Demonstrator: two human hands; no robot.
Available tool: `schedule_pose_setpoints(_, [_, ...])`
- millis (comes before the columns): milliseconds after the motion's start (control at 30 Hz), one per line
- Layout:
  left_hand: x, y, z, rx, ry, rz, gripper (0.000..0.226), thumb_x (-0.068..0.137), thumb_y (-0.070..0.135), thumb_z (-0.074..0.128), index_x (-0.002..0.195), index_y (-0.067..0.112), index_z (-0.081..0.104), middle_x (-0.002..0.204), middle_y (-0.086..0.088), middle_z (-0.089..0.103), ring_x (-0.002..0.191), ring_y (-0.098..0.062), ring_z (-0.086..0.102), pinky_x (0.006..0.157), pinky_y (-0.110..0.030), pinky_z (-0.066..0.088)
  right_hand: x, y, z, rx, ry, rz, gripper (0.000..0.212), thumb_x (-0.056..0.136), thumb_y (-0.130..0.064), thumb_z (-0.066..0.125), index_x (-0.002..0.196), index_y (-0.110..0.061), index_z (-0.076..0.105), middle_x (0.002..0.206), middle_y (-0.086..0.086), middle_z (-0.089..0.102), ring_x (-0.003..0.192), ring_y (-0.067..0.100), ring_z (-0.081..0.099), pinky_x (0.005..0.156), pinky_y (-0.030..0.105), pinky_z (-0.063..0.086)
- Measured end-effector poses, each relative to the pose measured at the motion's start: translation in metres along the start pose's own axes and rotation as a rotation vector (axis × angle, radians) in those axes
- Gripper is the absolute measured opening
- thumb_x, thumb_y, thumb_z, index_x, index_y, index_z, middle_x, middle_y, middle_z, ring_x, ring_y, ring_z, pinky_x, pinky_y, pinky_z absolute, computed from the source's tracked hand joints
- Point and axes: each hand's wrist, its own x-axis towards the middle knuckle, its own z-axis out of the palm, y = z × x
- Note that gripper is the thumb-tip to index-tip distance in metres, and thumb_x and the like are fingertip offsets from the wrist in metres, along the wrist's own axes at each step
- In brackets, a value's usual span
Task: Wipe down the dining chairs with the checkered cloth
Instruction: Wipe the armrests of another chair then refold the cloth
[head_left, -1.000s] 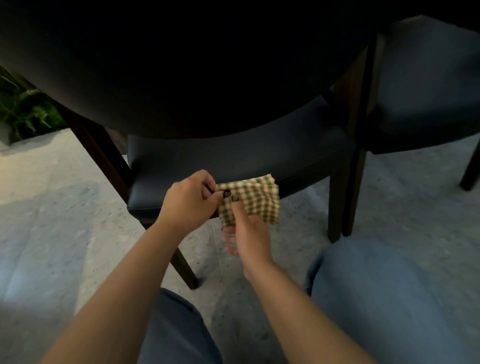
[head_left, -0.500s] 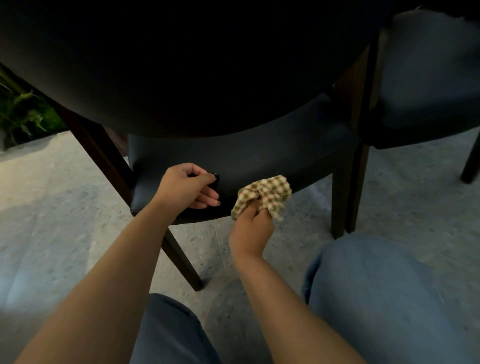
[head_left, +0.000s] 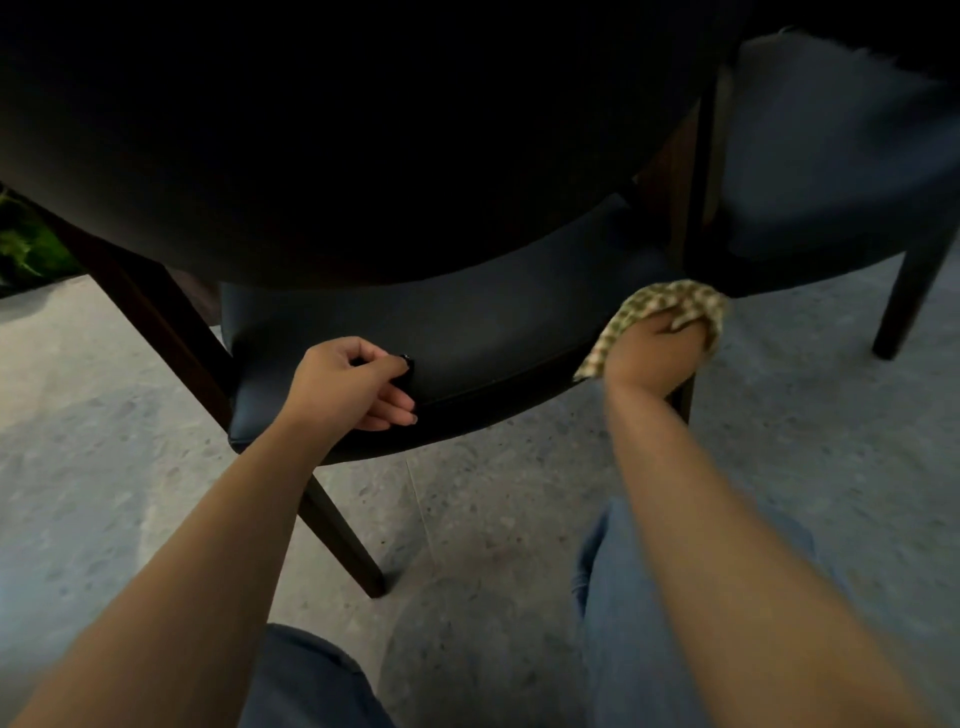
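Checkered cloth (head_left: 670, 306), soft and limp, sits bunched under my right hand (head_left: 652, 353) at the seat's (head_left: 467, 332) right corner, fingers curled round it; left hand (head_left: 353, 382) braces the seat's front edge, holding nothing.

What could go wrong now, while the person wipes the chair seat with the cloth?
1. The checkered cloth is bunched in the right hand at the seat's far corner, so it may slide off the edge.
2. The left hand rests on the seat front, so that patch may stay unwiped.
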Motion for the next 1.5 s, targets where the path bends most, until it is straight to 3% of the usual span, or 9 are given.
schedule_pose_setpoints(200, [0.006, 0.000, -0.002, 0.008, -0.027, -0.021, 0.013, 0.093, 0.019, 0.065, 0.096, 0.007, 0.061, 0.067, -0.012, 0.073, 0.056, -0.022, 0.072, 0.042, -0.023, 0.052, 0.078, -0.008, -0.019, 0.052, 0.037, -0.048, 0.039, 0.092, -0.009, 0.052, 0.130, 0.000, 0.049, 0.132, 0.011, 0.055, 0.116, 0.013, 0.053, 0.085, -0.009, 0.025])
schedule_pose_setpoints(467, [0.009, -0.002, -0.004, 0.021, -0.048, -0.011, 0.014, 0.093, 0.020, 0.065, 0.094, 0.006, 0.061, 0.065, -0.012, 0.072, 0.052, -0.021, 0.070, 0.040, -0.022, 0.050, 0.052, 0.011, 0.005, 0.030, -0.180, 0.068, 0.037, 0.102, -0.018, 0.035, 0.136, -0.020, 0.047, 0.130, -0.002, 0.056, 0.118, 0.014, 0.052, 0.105, 0.029, 0.039])
schedule_pose_setpoints(567, [0.010, -0.002, -0.005, 0.025, -0.041, 0.001, 0.013, 0.093, 0.020, 0.065, 0.093, 0.007, 0.061, 0.064, -0.011, 0.072, 0.049, -0.019, 0.069, 0.040, -0.021, 0.048, 0.033, 0.012, -0.002, -0.005, -0.154, 0.072, 0.037, 0.100, -0.009, 0.039, 0.135, -0.007, 0.049, 0.132, 0.008, 0.055, 0.121, 0.022, 0.051, 0.103, 0.016, 0.032])
schedule_pose_setpoints(767, [0.009, -0.003, -0.005, 0.009, -0.042, 0.004, 0.013, 0.093, 0.020, 0.066, 0.093, 0.008, 0.062, 0.064, -0.011, 0.072, 0.049, -0.019, 0.068, 0.039, -0.020, 0.047, -0.058, 0.010, -0.012, -0.157, -0.165, 0.071, 0.022, 0.092, 0.004, 0.041, 0.106, 0.005, 0.058, 0.098, 0.020, 0.059, 0.090, 0.030, 0.056, 0.063, 0.018, 0.026])
schedule_pose_setpoints(1000, [0.000, -0.010, -0.004, -0.081, -0.021, 0.067, 0.010, 0.094, 0.013, 0.064, 0.093, 0.004, 0.060, 0.066, -0.012, 0.072, 0.052, -0.019, 0.069, 0.043, -0.020, 0.050, -0.123, 0.030, -0.051, -0.200, -0.576, 0.084, 0.015, 0.096, -0.009, 0.047, 0.105, -0.003, 0.058, 0.090, 0.009, 0.059, 0.087, 0.025, 0.058, 0.073, 0.028, 0.038])
schedule_pose_setpoints(1100, [-0.003, -0.014, -0.005, -0.112, -0.026, 0.111, 0.009, 0.094, 0.011, 0.063, 0.091, 0.004, 0.059, 0.068, -0.011, 0.073, 0.054, -0.019, 0.070, 0.045, -0.020, 0.052, -0.075, 0.016, -0.065, -0.043, -0.436, 0.137, 0.022, 0.092, -0.007, 0.053, 0.113, -0.002, 0.056, 0.105, 0.016, 0.064, 0.094, 0.029, 0.062, 0.081, 0.037, 0.049])
schedule_pose_setpoints(1200, [-0.009, -0.016, -0.004, -0.161, 0.007, 0.165, 0.007, 0.094, 0.010, 0.062, 0.089, 0.006, 0.059, 0.070, -0.010, 0.073, 0.057, -0.020, 0.071, 0.048, -0.021, 0.054, -0.029, -0.010, -0.058, 0.116, -0.273, -0.095, 0.039, 0.096, -0.005, 0.047, 0.132, -0.020, 0.050, 0.121, -0.009, 0.060, 0.110, 0.001, 0.057, 0.101, 0.019, 0.041])
schedule_pose_setpoints(1367, [-0.031, -0.034, -0.004, -0.493, 0.122, 0.130, 0.006, 0.095, 0.012, 0.060, 0.093, 0.007, 0.060, 0.080, -0.009, 0.075, 0.071, -0.022, 0.074, 0.059, -0.023, 0.058, -0.041, 0.004, -0.027, -0.425, -0.368, -0.438, 0.051, 0.092, 0.007, 0.041, 0.143, 0.004, 0.035, 0.157, 0.016, 0.018, 0.144, 0.029, 0.019, 0.112, 0.020, 0.013])
schedule_pose_setpoints(1500, [-0.061, -0.081, -0.010, -0.674, 0.277, -0.017, 0.010, 0.097, 0.016, 0.057, 0.093, 0.009, 0.063, 0.082, -0.009, 0.075, 0.073, -0.020, 0.073, 0.060, -0.023, 0.058, -0.078, 0.014, -0.027, -0.496, -0.427, -0.696, 0.037, 0.088, 0.015, 0.042, 0.124, 0.011, 0.051, 0.155, 0.019, 0.021, 0.146, 0.035, 0.008, 0.114, 0.030, 0.010])
